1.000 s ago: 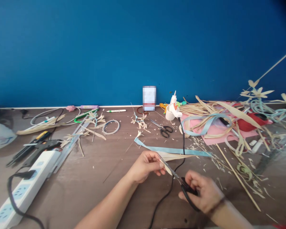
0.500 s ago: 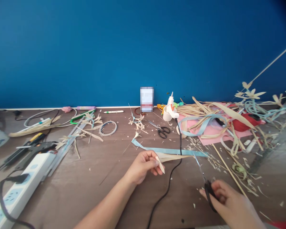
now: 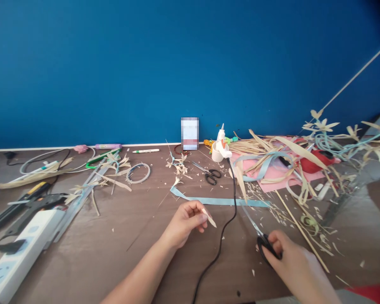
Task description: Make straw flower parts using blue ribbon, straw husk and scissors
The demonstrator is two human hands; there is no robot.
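My left hand [image 3: 188,221] is closed, pinching a small pale pointed piece of dried husk [image 3: 210,218] between thumb and fingers. To the right, my right hand [image 3: 281,255] grips black-handled scissors [image 3: 256,230], their blades pointing up and left toward a light blue ribbon [image 3: 215,201] on the table. Whether the blades are parted is hard to see. A longer pale husk strip [image 3: 241,185] hangs down beside the black cord, its tip near the ribbon. A second pair of scissors [image 3: 210,175] lies farther back. Pale husk flowers [image 3: 181,164] lie left of it.
A white glue gun [image 3: 221,145] stands in a white cup, its black cord [image 3: 223,240] running between my hands. Husk strips and ribbon heap on a pink sheet [image 3: 275,183] at right. At left are a white power strip [image 3: 39,234], a dark glue gun [image 3: 41,204] and a wire ring [image 3: 138,173].
The long husk strip beside my left hand is gone from there; a pale strip now lies farther back by the cord. The scissors in my right hand moved slightly left. The view shifted a little.
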